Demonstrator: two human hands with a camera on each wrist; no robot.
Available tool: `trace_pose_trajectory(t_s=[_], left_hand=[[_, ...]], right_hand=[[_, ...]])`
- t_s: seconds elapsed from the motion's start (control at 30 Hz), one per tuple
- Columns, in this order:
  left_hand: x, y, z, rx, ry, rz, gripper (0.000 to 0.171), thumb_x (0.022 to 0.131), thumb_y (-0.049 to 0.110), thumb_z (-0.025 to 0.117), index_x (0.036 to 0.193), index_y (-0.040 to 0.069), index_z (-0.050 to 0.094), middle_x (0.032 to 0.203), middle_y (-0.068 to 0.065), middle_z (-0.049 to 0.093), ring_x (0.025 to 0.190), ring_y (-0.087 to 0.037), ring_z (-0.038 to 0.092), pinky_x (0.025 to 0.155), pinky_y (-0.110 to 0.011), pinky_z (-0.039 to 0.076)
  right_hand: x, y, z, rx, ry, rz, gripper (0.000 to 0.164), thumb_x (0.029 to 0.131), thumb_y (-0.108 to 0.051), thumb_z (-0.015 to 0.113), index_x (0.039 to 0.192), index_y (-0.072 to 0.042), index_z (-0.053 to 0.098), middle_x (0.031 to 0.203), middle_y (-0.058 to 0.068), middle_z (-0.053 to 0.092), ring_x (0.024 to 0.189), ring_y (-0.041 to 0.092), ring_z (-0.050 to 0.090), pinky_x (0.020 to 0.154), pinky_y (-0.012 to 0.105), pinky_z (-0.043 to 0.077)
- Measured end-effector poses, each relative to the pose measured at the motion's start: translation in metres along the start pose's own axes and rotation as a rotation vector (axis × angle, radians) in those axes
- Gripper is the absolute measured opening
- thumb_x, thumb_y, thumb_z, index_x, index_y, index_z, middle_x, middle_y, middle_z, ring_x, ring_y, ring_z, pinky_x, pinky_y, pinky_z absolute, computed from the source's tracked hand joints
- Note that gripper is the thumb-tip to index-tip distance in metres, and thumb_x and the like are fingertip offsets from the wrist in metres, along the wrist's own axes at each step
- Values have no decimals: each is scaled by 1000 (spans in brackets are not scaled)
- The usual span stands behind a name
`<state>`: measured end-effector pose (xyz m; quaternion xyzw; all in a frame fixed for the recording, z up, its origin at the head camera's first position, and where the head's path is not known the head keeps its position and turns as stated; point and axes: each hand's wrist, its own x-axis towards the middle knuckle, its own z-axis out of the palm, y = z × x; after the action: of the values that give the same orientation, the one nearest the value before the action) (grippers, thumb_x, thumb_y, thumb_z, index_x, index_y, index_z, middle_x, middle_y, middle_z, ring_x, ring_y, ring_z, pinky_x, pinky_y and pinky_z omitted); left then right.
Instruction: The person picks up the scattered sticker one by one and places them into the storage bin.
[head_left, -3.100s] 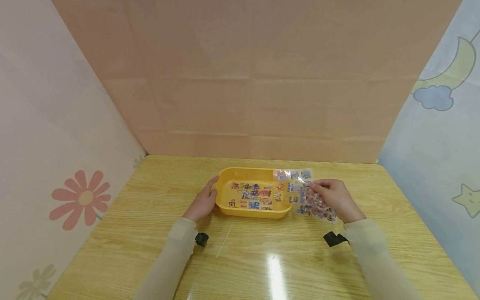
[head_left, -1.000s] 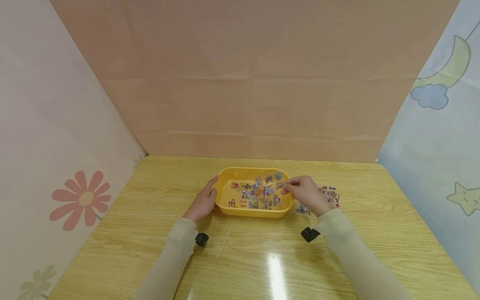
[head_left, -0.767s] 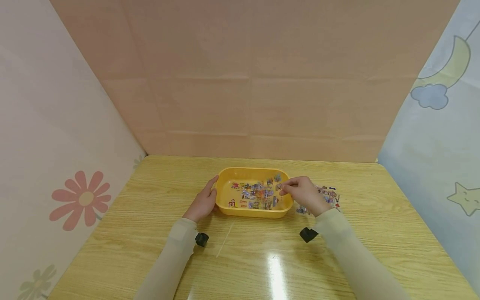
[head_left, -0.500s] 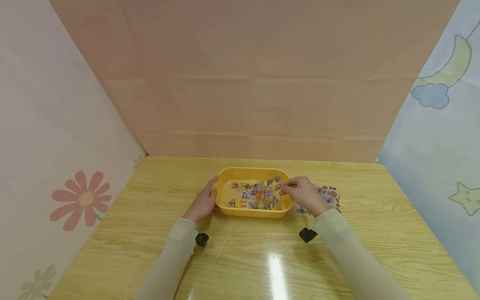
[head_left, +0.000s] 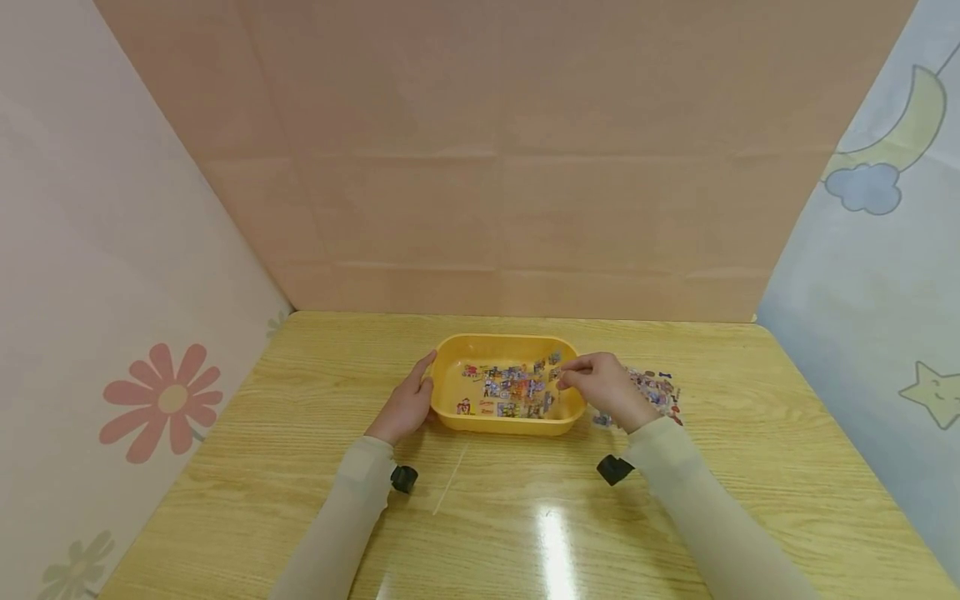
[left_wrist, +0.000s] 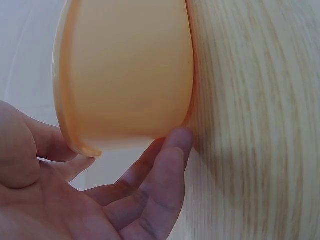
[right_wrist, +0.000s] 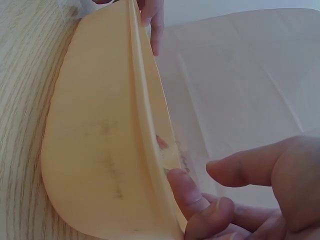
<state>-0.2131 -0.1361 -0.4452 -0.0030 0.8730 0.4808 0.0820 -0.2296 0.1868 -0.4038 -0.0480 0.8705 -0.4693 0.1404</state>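
A yellow plastic tray (head_left: 508,427) with rounded corners stands on the table. At its left end my left hand (head_left: 408,406) holds it, with the thumb at the rim and other fingers low on the outer wall in the left wrist view. Inside the tray lie clear sticker sheets (head_left: 510,385) with small colourful cartoon prints, overlapping toward the right. My right hand (head_left: 603,387) reaches over the tray's right end, fingertips beside the upper sheet's edge. A gap shows between thumb and forefinger in the right wrist view; nothing is visibly pinched there.
Another clear sticker sheet (head_left: 660,396) lies on the table right of the tray, partly covered by my right hand. The wooden table (head_left: 300,500) meets a plain back panel (head_left: 495,208) and patterned side panels. Black camera mounts hang under both wrists.
My right hand has moved left, carrying a clear sticker sheet from beyond the tray's right rim into the tray. During the last second it has barely shifted. My left hand stays put.
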Motion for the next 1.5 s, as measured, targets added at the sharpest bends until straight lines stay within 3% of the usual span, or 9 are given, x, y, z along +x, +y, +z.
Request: trace_pose_trajectory(t_s=[0.13,0.37,0.8,1.07,1.23,1.5], left_hand=[[0,0,0,11,2,2,52,110,25,30,161,27,20,102,-15,60,82,-25,60,77,-36,50],[-1,2,-1,12,1,-7,52,110,25,30,161,28,20,96,-14,58,80,-26,60,70,-31,48],[-1,1,0,9,1,-7,52,110,26,29,161,28,20,96,-13,58,82,-25,60,76,-34,49],[-1,2,0,10,-1,-9,52,110,27,28,161,29,19,87,-11,52,78,-26,57,67,-31,45],[-2,2,0,11,-3,-3,52,110,25,29,161,27,20,91,-12,56,79,-26,59,70,-31,47],[-1,2,0,10,-2,-4,52,110,25,28,161,27,19,99,-15,60,80,-25,61,72,-32,49]], right_hand=[[-2,0,0,-14,-2,2,39,104,-23,50,133,1,60,116,11,71,122,34,58,92,46,50],[-3,0,1,-23,0,3,40,104,-24,50,134,1,60,122,14,68,126,37,55,101,55,46],[-4,3,2,-63,18,-6,39,103,-25,53,132,-1,62,124,14,68,121,36,58,95,53,50],[-6,2,1,-106,36,-20,37,102,-26,55,127,-2,67,124,14,67,115,33,61,90,49,52],[-6,2,1,-104,37,-22,37,102,-27,56,126,-1,67,125,14,66,115,33,61,90,49,52],[-6,8,-2,-60,42,-29,39,103,-24,55,132,2,61,111,14,71,109,31,65,88,46,52]])
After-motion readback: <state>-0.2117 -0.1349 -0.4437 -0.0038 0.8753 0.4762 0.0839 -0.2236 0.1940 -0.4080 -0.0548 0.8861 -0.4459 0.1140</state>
